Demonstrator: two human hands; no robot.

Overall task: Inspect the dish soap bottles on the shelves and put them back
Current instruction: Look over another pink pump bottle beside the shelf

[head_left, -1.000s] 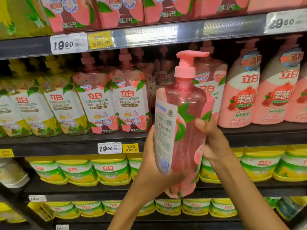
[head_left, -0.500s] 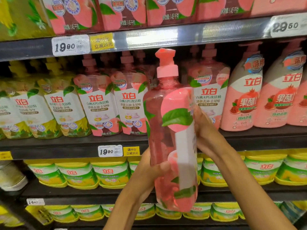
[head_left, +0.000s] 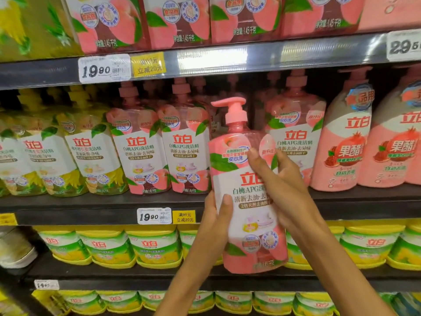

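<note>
Right now the left hand [head_left: 217,215] and right hand [head_left: 281,190] both grasp the peach soap bottle [head_left: 245,190], label forward, off the shelf [head_left: 91,201]; inspection looks nearly done, the return is left, probably into the gap behind, between shelved peach bottles [head_left: 182,142]

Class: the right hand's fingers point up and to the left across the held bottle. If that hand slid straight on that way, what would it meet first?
Probably the held bottle's pink pump head: the right hand already lies on the peach dish soap bottle.
</note>
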